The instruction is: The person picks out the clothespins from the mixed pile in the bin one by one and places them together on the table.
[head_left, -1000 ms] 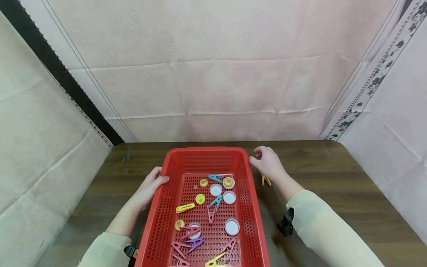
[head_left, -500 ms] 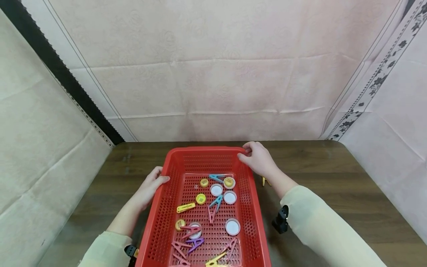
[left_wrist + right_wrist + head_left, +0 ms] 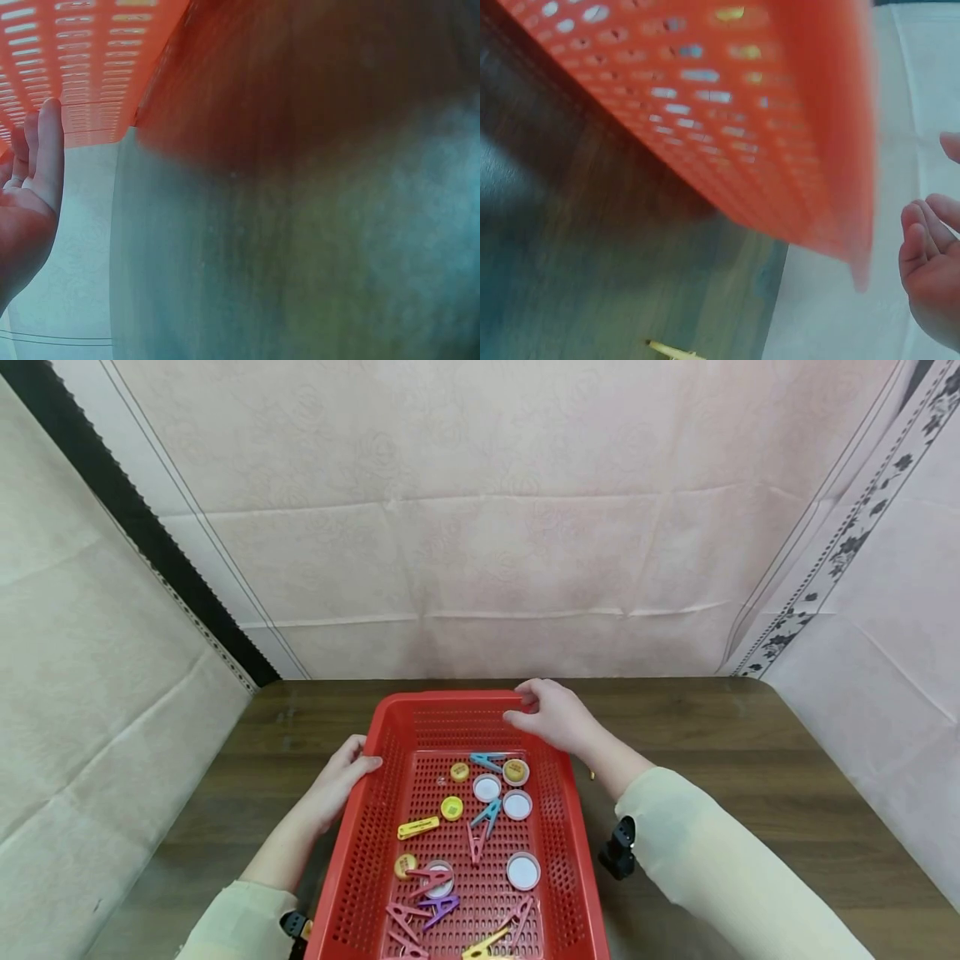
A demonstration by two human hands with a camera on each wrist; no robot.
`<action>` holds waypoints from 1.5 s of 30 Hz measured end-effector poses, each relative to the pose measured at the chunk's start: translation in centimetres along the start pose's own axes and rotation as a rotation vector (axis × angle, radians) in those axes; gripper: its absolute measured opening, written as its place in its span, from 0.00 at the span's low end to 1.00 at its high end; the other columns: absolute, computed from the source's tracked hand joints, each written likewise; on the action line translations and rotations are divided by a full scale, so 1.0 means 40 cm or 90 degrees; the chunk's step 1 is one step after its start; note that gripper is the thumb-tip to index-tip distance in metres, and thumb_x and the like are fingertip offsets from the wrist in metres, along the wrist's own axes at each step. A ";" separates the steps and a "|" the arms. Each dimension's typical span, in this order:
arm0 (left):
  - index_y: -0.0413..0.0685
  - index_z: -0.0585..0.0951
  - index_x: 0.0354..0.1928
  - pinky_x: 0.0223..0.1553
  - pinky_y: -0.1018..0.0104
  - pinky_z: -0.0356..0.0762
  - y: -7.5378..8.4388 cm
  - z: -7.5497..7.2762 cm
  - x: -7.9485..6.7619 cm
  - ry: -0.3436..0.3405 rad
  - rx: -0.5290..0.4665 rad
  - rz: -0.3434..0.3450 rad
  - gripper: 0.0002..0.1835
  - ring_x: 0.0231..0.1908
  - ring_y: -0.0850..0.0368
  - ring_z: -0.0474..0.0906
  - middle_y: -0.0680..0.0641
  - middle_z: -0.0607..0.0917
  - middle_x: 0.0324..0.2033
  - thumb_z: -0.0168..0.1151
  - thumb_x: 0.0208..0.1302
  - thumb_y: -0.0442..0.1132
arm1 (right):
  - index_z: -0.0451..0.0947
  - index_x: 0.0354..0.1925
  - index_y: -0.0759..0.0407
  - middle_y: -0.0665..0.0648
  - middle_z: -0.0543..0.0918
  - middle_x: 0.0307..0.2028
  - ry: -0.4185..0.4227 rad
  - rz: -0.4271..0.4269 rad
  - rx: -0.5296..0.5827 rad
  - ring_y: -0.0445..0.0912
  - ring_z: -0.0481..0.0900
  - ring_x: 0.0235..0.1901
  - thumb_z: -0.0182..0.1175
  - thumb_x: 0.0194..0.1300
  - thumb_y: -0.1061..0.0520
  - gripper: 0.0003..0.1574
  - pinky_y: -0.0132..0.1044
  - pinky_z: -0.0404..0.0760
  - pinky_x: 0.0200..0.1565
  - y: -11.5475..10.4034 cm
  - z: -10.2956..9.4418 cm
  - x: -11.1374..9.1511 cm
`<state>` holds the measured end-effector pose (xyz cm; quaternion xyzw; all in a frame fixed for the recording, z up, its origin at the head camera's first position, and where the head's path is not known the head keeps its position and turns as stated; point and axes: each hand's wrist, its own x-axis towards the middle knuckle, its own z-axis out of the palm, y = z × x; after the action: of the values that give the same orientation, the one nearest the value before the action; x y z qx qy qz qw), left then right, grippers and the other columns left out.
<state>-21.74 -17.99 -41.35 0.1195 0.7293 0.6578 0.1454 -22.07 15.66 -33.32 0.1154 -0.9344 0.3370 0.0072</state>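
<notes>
The far blue clip (image 3: pixel 483 759), running left to right, lies near-left of the closer right hand (image 3: pixel 558 720), relaxed and seemingly empty; the left hand (image 3: pixel 337 782) grips the basket (image 3: pixel 362 868).

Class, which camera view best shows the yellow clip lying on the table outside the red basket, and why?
The right wrist view: the yellow clip shows most there, though the picture's bottom edge cuts it off. In the head view only a speck shows beside the right forearm. The left wrist view does not show it.
</notes>
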 end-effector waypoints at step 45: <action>0.37 0.61 0.51 0.31 0.47 0.82 -0.007 -0.008 0.002 -0.006 0.014 0.003 0.14 0.32 0.42 0.82 0.32 0.73 0.42 0.47 0.69 0.37 | 0.73 0.55 0.54 0.52 0.79 0.46 -0.212 -0.104 -0.023 0.45 0.76 0.44 0.66 0.55 0.42 0.33 0.35 0.78 0.48 -0.140 0.204 0.001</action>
<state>-21.93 -18.27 -41.62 0.1262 0.7354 0.6496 0.1457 -20.36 6.33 -36.09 0.2448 -0.9160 0.2948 -0.1186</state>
